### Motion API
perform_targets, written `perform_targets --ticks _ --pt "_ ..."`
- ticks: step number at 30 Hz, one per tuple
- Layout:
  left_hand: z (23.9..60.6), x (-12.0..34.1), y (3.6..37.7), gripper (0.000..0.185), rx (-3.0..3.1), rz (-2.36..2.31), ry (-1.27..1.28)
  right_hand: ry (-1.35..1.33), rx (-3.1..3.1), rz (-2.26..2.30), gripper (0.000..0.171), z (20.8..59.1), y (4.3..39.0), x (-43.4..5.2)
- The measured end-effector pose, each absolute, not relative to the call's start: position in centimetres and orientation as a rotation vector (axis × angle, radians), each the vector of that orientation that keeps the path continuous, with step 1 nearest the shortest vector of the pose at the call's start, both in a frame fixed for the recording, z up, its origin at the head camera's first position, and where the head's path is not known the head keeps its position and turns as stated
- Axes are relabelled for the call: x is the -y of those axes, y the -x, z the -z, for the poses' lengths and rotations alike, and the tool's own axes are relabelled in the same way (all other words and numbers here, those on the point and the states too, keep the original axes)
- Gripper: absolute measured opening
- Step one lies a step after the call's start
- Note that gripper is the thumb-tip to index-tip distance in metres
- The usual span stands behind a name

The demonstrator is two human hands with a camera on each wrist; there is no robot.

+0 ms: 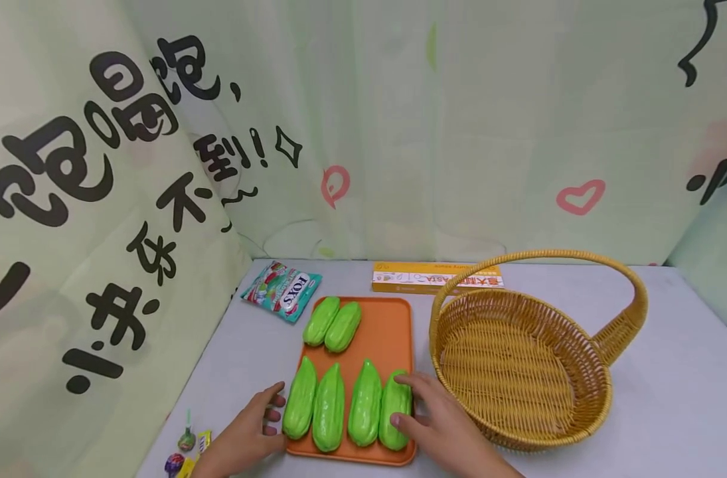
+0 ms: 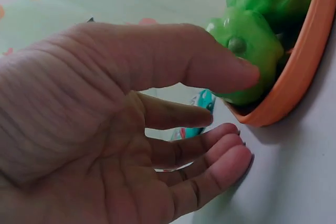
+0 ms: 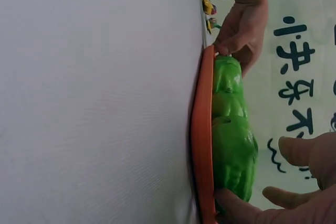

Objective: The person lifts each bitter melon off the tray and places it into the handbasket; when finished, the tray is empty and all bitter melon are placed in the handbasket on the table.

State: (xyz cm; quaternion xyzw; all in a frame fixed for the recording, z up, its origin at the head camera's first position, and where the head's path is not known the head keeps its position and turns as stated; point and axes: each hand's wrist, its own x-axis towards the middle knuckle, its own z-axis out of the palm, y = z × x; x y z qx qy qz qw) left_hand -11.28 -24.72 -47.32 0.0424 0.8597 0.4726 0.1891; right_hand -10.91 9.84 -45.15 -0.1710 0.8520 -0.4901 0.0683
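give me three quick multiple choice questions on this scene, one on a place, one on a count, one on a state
1. Where is the basket?
A. right of the orange tray
B. left of the tray
C. on the tray

2. How many green vegetables lie on the tray?
A. four
B. six
C. eight

3. What is inside the basket?
A. candy
B. vegetables
C. nothing

Answers:
1 A, it stands beside the tray's right edge.
2 B, two at the back, four in front.
3 C, only bare weave shows.
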Motion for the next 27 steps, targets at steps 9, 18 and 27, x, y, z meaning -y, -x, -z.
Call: perform_targets --ticks 9,18,27 --pt "47.3 24.9 11.4 0.077 -2.458 -1.320 -0.203 0.505 -2.697 1.362 0.046 45.7 11.6 -9.1" --pt "47.4 24.5 11.7 0.075 -2.479 -1.295 -0.227 0.638 -2.757 1.261 0.048 45.9 12.0 -8.5" --pt "48.1 24.5 11.7 0.076 -2.527 -1.266 -0.251 0.575 -2.634 1.353 0.050 46.0 12.3 -8.6"
